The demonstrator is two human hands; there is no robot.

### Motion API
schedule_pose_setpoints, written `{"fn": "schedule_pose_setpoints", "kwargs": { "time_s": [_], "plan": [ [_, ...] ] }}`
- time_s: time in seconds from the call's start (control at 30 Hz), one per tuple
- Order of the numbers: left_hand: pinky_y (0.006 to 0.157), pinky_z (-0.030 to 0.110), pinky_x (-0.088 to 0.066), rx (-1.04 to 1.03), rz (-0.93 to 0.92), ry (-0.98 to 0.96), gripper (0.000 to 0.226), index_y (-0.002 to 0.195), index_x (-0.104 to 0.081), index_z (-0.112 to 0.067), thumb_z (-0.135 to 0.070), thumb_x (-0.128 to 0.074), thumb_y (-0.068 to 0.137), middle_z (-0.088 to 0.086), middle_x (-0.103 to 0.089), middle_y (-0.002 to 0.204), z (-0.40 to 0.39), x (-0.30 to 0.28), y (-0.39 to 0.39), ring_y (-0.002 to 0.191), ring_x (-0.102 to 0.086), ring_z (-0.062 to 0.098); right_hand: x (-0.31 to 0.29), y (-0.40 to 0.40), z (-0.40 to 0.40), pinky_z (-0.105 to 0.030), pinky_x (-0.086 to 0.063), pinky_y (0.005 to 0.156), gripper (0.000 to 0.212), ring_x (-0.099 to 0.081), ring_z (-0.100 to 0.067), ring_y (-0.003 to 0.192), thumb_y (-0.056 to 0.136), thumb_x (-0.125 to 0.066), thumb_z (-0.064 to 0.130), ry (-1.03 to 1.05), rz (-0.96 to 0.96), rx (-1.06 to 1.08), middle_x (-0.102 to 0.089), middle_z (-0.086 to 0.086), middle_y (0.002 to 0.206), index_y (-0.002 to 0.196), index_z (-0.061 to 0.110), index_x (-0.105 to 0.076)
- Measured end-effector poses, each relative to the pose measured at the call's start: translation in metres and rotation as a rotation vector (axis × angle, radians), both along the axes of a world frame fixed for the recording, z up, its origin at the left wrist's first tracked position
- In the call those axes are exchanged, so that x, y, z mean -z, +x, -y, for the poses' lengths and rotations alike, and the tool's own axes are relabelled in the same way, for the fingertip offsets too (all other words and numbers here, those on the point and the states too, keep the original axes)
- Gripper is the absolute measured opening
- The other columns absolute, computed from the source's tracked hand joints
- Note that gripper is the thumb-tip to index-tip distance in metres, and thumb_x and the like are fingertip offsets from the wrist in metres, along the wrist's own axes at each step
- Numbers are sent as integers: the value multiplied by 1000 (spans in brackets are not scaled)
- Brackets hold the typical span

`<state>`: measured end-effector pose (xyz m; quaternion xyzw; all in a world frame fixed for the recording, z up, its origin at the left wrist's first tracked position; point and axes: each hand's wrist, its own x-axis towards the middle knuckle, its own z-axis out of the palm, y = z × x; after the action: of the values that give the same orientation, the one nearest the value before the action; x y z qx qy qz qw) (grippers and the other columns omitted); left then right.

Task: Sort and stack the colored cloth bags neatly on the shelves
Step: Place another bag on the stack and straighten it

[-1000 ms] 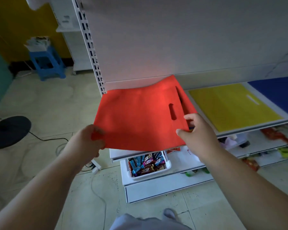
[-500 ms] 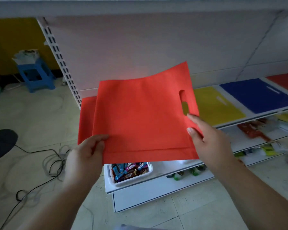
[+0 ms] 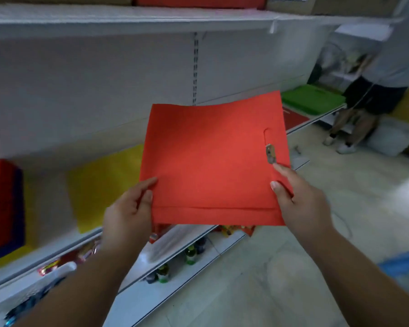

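Blurred bystander [image 3: 373, 90] cut off at right edge; fingers of both hands hidden under red bag [image 3: 213, 159].

Left arm: bare forearm, enters from the lower left, reaches up and forward. Left hand [image 3: 128, 208]: back toward the camera, thumb laid flat on top of the red cloth bag [image 3: 213, 161] at its near left corner, remaining fingers curled beneath; pinch grip.

Right arm: bare forearm, enters from the lower right, angled up and inward. Right hand [image 3: 302, 199]: thumb on top of the bag's near right edge, index finger extended along that edge toward the handle slot, other fingers hidden below; pinch grip.
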<state>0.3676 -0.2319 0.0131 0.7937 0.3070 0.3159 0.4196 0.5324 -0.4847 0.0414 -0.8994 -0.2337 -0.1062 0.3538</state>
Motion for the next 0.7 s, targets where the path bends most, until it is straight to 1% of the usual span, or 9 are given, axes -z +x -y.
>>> {"fn": "schedule_pose_setpoints", "kwargs": {
  "time_s": [0.07, 0.13, 0.23, 0.33, 0.4, 0.43, 0.5, 0.6, 0.7],
  "plan": [
    [60, 21, -51, 38, -13, -18, 31, 115, -62, -47, -23, -53, 98, -14, -67, 93, 13, 0, 45, 70, -63, 1, 1, 37, 19, -23, -41, 82, 38, -64, -17, 101, 97, -55, 30, 4, -10, 29, -67, 4, 123, 135, 32, -56],
    [51, 6, -43, 78, -10, -31, 31, 113, -61, -48, -23, -52, 99, -18, -66, 91, 21, 2, 90, 69, -60, -11, 5, 75, 32, -24, -41, 84, 40, -62, -17, 106, 97, -57, 28, 11, -40, 52, -66, 4, 126, 136, 32, -55],
    [59, -1, -39, 151, 21, -66, 28, 119, -64, -37, -22, -50, 100, -14, -64, 107, 32, 4, 163, 78, -55, -23, 10, 130, 51, -23, -43, 88, 40, -62, -16, 108, 96, -58, 29, 21, -53, 120, -66, 4, 125, 136, 33, -55],
    [71, 1, -41, 232, -14, -98, 28, 120, -62, -41, -27, -48, 100, -18, -60, 113, 52, 2, 238, 86, -55, -16, 8, 182, 81, -29, -45, 90, 40, -63, -20, 107, 95, -59, 29, 14, -59, 209, -67, 1, 124, 134, 33, -56],
    [81, 13, -48, 296, -8, -134, 28, 119, -61, -45, -29, -49, 100, -25, -60, 110, 69, -2, 286, 93, -58, -7, 3, 216, 106, -26, -44, 89, 40, -62, -17, 109, 94, -59, 30, 24, -69, 270, -64, 3, 129, 134, 33, -56],
    [83, 18, -50, 325, -14, -144, 28, 120, -61, -45, -30, -49, 100, -29, -58, 108, 78, -5, 309, 95, -59, -5, 0, 231, 118, -25, -42, 87, 40, -61, -14, 106, 95, -59, 31, 28, -79, 299, -63, 4, 130, 134, 34, -55],
    [82, 22, -51, 368, -25, -120, 29, 121, -61, -44, -29, -49, 100, -33, -56, 104, 95, -10, 350, 94, -59, -6, 1, 263, 139, -21, -38, 84, 40, -56, -8, 102, 95, -58, 31, 47, -90, 337, -62, 5, 131, 134, 34, -55],
    [80, 18, -49, 380, -32, -73, 29, 122, -62, -41, -29, -49, 100, -22, -62, 108, 121, -2, 404, 95, -60, -3, 14, 315, 167, -21, -38, 85, 39, -53, -4, 102, 96, -57, 32, 73, -104, 338, -61, 6, 131, 135, 34, -54],
    [85, 17, -48, 317, -55, -82, 28, 122, -61, -42, -30, -49, 100, -16, -61, 117, 145, 13, 449, 104, -60, 4, 31, 377, 185, -24, -41, 90, 40, -59, -14, 112, 96, -57, 33, 64, -127, 290, -61, 6, 132, 135, 34, -54]
  ]
}}
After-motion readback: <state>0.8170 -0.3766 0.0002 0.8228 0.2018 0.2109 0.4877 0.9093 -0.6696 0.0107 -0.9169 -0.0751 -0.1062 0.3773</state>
